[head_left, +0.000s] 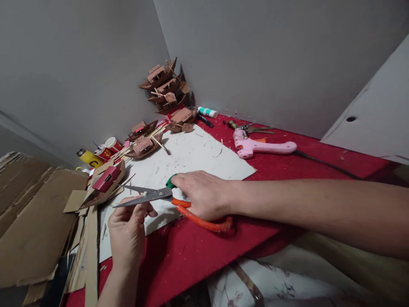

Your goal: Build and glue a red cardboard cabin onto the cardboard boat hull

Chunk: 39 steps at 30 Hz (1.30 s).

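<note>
Where the table's front edge runs closest, a pale patterned cloth (271, 281) lies below it, and the red tabletop (191, 251) begins just beyond. The left hand (128, 232) rises from the near side with its fingers bent up beneath the scissors (161, 193); a small pale piece (145, 193) shows at the blades, right by the fingertips, but whether they pinch it I cannot tell. From the right side, the right hand (204, 194) reaches across with its fingers closed around the scissors' handles, one of them orange. The blades stand parted, pointing left above the near part of a white sheet (204, 153). To the left of the left hand, flat pieces of cardboard (41, 213) are heaped up. Past the blade tips sits a model boat with a red cabin (107, 179). Farther right, beyond the right forearm, a pink glue gun (265, 148) lies on the red surface. At the back left, a yellow bottle (89, 157) leans beside red cups (113, 145), with thin sticks (124, 153) near them. Deepest in the corner, several brown model boats (159, 87) are stacked against grey walls (255, 55).
</note>
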{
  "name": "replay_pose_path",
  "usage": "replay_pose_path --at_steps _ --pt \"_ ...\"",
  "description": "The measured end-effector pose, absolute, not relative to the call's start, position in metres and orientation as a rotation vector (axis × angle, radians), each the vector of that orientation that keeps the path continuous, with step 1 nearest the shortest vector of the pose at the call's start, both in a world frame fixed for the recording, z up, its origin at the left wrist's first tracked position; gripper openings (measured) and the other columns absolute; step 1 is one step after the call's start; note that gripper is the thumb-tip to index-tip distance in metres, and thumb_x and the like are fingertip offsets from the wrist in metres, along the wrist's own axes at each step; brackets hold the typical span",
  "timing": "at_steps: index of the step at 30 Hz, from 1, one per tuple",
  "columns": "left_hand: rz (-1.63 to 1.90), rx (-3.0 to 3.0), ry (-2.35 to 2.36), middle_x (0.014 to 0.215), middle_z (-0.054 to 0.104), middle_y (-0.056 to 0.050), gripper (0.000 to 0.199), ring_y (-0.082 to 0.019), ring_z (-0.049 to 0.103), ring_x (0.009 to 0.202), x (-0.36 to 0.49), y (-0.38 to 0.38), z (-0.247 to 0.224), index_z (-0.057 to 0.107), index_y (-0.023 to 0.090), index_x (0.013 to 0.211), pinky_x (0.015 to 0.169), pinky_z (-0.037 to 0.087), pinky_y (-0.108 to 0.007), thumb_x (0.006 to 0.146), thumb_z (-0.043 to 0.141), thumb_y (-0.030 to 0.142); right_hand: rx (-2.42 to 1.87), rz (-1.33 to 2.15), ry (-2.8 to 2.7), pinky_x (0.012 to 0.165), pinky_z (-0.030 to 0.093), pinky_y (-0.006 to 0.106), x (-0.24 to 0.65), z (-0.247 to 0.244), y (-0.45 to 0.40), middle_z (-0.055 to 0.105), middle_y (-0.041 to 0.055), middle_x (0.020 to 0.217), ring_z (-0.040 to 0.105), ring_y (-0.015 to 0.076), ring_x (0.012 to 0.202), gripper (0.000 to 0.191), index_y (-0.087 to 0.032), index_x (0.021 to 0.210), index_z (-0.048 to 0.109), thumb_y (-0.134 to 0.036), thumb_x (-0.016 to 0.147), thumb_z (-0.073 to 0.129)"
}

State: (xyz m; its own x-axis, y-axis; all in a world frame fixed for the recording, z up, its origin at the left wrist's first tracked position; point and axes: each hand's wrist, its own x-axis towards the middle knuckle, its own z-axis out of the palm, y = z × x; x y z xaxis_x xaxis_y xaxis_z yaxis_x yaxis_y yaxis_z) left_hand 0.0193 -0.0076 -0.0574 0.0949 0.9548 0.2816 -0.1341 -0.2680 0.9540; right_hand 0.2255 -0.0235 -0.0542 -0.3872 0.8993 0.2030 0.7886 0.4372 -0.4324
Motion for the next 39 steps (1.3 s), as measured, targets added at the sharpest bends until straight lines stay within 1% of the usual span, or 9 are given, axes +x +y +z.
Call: replay_pose_path --at_steps 5,9,11,16,23,26,29,32,39 --pt "1.4 1.418 0.921 0.063 0.063 0.002 0.009 -0.01 0.055 0.057 0.019 -0.0093 -0.0584 0.071 0.02 0.078 0.059 0.045 -0.023 0.074 0.077 0.025 -1.421 0.35 -2.302 0.065 0.045 0.035 0.2272 -0.0533 -0.0237 0.068 0.013 0.093 0.065 0.0285 0.079 0.038 -0.016 0.097 0.057 -0.051 0.082 0.053" --pt "1.326 1.575 1.016 0.059 0.063 0.002 0.01 -0.011 0.056 0.058 0.0167 -0.012 -0.0585 0.07 0.018 0.076 0.064 0.046 -0.024 0.078 0.074 0.027 -1.338 0.271 -2.328 0.075 0.048 0.04 0.2296 -0.0569 -0.0203 0.064 0.0165 0.1 0.062 0.0293 0.088 0.039 -0.013 0.099 0.056 -0.049 0.085 0.052" --pt "1.294 1.611 1.035 0.059 0.063 0.002 0.01 -0.011 0.057 0.059 0.0157 -0.0126 -0.0583 0.069 0.018 0.077 0.067 0.046 -0.024 0.079 0.073 0.027 -1.323 0.255 -2.333 0.077 0.048 0.041 0.2299 -0.0584 -0.0192 0.063 0.0167 0.101 0.061 0.029 0.088 0.038 -0.013 0.099 0.056 -0.048 0.086 0.051" --pt "1.299 1.601 0.989 0.06 0.063 0.002 0.007 -0.011 0.056 0.058 0.0163 -0.0112 -0.0575 0.069 0.018 0.078 0.062 0.045 -0.024 0.079 0.072 0.024 -1.351 0.254 -2.288 0.076 0.049 0.041 0.2273 -0.0593 -0.0199 0.065 0.0145 0.099 0.063 0.0293 0.086 0.037 -0.014 0.099 0.056 -0.047 0.083 0.051" --pt "1.328 1.598 0.978 0.062 0.061 0.003 0.009 -0.01 0.054 0.058 0.0183 -0.0109 -0.0566 0.07 0.018 0.079 0.061 0.044 -0.023 0.078 0.074 0.025 -1.388 0.311 -2.28 0.067 0.049 0.038 0.2265 -0.0551 -0.0217 0.067 0.014 0.095 0.065 0.0292 0.08 0.042 -0.015 0.098 0.057 -0.052 0.081 0.052" --pt "1.353 1.631 1.007 0.063 0.061 0.002 0.01 -0.01 0.055 0.06 0.0178 -0.0124 -0.0579 0.069 0.018 0.079 0.063 0.044 -0.024 0.079 0.073 0.027 -1.355 0.263 -2.286 0.069 0.05 0.038 0.2282 -0.0569 -0.0199 0.066 0.0142 0.095 0.065 0.0294 0.081 0.041 -0.013 0.099 0.057 -0.051 0.083 0.051" --pt "1.332 1.689 1.066 0.063 0.063 0.002 0.011 -0.011 0.056 0.061 0.0174 -0.0137 -0.0595 0.068 0.017 0.079 0.065 0.044 -0.025 0.081 0.072 0.028 -1.316 0.187 -2.315 0.076 0.05 0.04 0.23 -0.0601 -0.0167 0.064 0.0163 0.1 0.063 0.0301 0.088 0.04 -0.011 0.101 0.057 -0.047 0.085 0.052" --pt "1.297 1.676 1.053 0.061 0.061 0.002 0.012 -0.011 0.055 0.059 0.0179 -0.0141 -0.0599 0.066 0.018 0.079 0.064 0.044 -0.025 0.081 0.071 0.029 -1.294 0.174 -2.342 0.08 0.049 0.042 0.2305 -0.0617 -0.0148 0.063 0.0174 0.103 0.062 0.0301 0.092 0.04 -0.01 0.103 0.056 -0.045 0.085 0.053" --pt "1.292 1.639 1.023 0.061 0.058 0.003 0.012 -0.011 0.053 0.056 0.0214 -0.0142 -0.0571 0.065 0.017 0.077 0.057 0.044 -0.025 0.082 0.07 0.027 -1.339 0.245 -2.311 0.071 0.048 0.038 0.2286 -0.0584 -0.0169 0.066 0.0146 0.099 0.064 0.0281 0.083 0.041 -0.013 0.101 0.057 -0.05 0.082 0.054"
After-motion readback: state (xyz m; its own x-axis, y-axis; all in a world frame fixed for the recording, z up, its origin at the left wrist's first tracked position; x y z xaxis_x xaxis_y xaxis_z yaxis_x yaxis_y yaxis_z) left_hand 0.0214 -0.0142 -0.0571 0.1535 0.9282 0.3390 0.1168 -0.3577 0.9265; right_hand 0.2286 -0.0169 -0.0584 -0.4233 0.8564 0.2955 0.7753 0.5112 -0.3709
